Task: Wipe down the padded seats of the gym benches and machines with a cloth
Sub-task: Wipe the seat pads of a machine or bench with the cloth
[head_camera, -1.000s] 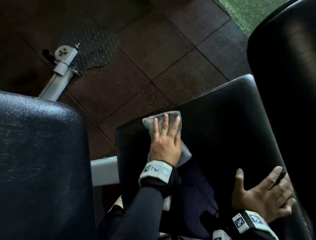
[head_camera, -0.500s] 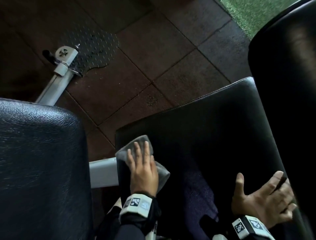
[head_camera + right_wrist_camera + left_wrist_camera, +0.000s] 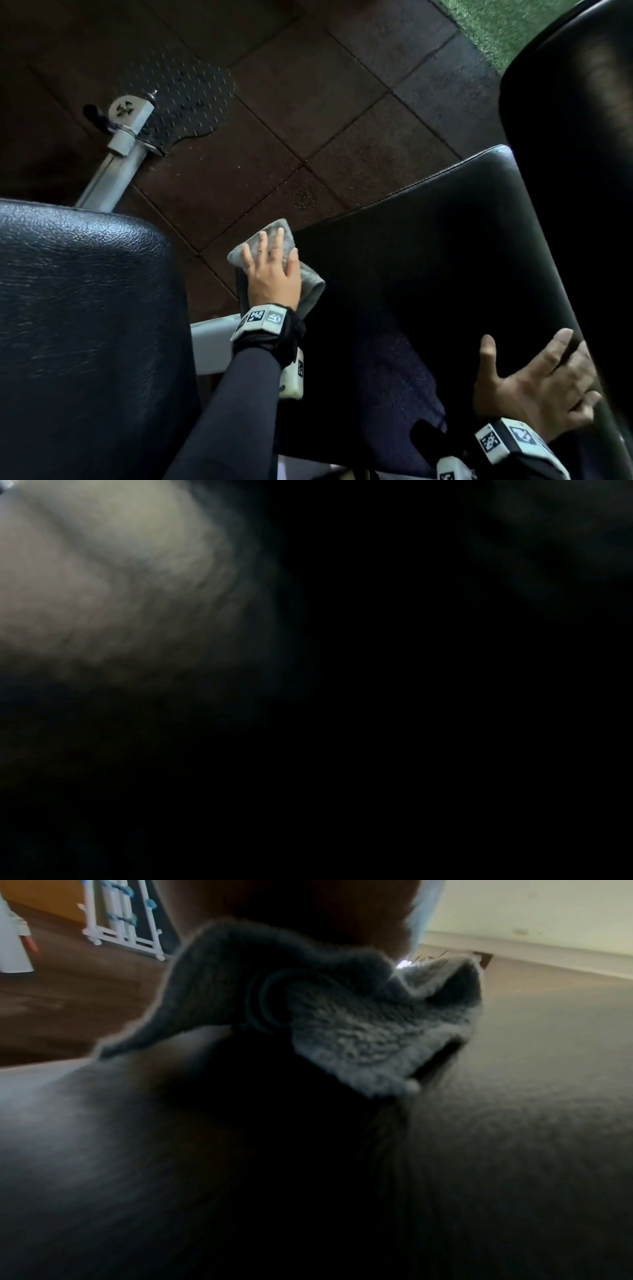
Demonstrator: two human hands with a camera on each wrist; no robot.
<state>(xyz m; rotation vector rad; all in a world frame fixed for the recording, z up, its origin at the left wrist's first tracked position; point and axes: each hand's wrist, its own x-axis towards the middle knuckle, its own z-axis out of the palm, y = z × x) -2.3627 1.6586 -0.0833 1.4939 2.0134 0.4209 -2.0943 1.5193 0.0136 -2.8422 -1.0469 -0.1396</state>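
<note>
A black padded seat fills the middle of the head view. My left hand lies flat with straight fingers on a grey cloth, pressing it onto the seat's far left corner. The cloth's front edge hangs past the seat rim. In the left wrist view the grey cloth is bunched under the palm on the dark seat. My right hand rests spread and flat on the seat's near right edge, holding nothing. The right wrist view is almost black.
Another black pad rises at the left and a black backrest at the right. Between the pads runs a grey frame bar. A grey frame arm with a checker-plate foot lies on the brown rubber tiles. Green turf shows top right.
My left hand slid the cloth from the seat's front edge back toward me along the left side, then forward again to the far left corner. The right hand stayed put.
</note>
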